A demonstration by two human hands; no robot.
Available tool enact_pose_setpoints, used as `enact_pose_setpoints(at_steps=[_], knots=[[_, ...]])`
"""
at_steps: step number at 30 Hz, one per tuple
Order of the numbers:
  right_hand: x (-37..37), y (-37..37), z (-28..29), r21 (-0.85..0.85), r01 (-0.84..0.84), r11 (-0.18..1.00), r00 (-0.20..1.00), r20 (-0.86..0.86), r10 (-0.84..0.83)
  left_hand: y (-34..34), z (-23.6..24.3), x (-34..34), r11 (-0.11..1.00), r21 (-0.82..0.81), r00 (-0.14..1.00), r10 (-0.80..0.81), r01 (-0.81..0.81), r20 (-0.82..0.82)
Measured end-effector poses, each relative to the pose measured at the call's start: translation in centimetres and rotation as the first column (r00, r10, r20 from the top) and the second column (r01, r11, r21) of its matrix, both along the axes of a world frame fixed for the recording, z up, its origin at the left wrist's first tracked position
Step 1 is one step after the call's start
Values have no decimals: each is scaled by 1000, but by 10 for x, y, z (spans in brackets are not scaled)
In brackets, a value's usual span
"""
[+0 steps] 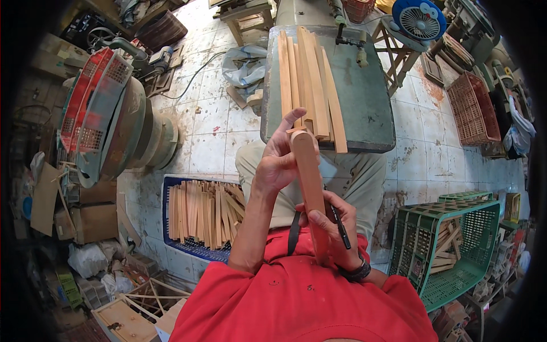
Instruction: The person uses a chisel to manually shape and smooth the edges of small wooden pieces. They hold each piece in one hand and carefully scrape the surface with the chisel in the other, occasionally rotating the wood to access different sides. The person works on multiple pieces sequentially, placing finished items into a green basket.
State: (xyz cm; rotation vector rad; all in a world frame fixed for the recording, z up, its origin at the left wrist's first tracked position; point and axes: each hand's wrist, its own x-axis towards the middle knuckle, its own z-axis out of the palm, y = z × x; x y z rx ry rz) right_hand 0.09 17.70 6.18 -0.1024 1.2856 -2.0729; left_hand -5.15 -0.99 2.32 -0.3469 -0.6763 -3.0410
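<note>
A long wooden strip (308, 171) with a rounded far end points away from my red shirt, between my two hands. My left hand (276, 162) grips it near the far end, the index finger stretched out past it. A small light piece of wood (296, 130) sits at that end by the fingers; how it is held there is partly hidden. My right hand (336, 225) is closed around the near part of the strip, thumb on top. A black marker pen (341, 227) is also tucked in this hand.
Several wooden strips (319, 80) lie on a dark green bench top (364, 108) ahead. A blue crate (168, 219) of strips stands at left, a green crate (410, 251) with wood pieces at right. A round machine with a red basket (97, 97) is far left; a blue fan (419, 23) stands far right.
</note>
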Motion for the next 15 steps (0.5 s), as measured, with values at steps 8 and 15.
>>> enact_pose_setpoints(at_steps=[8,15], knots=[[0,0,3,25,-17,1000,1000,-19,17,-2,4,-1,1000,24,997,-17,19,-78],[-1,0,1,-35,52,998,998,41,-51,0,24,5,970,-233,997,-53,64,52]])
